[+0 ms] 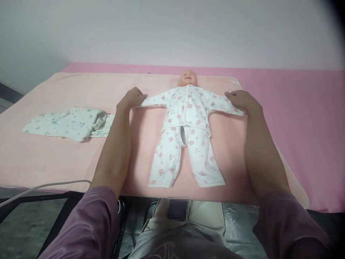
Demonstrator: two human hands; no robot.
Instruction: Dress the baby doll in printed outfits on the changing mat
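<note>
A baby doll point(188, 77) lies on its back, dressed in a white printed top point(187, 108) and matching open-crotch pants point(172, 158). Both of its sleeves are stretched out sideways. My left hand point(132, 98) is closed on the cuff end of the sleeve on the left. At the other side, my right hand point(244, 100) pinches the end of the opposite sleeve. The doll's own hands cannot be seen. Both pant legs lie flat and apart, pointing toward me.
A folded white garment with green print point(67, 124) rests left of my left forearm. Beneath everything is a peach mat point(145, 144) over a pink table cover point(302, 126). A pale cable point(54, 184) crosses the front left edge. The wall point(172, 32) stands behind.
</note>
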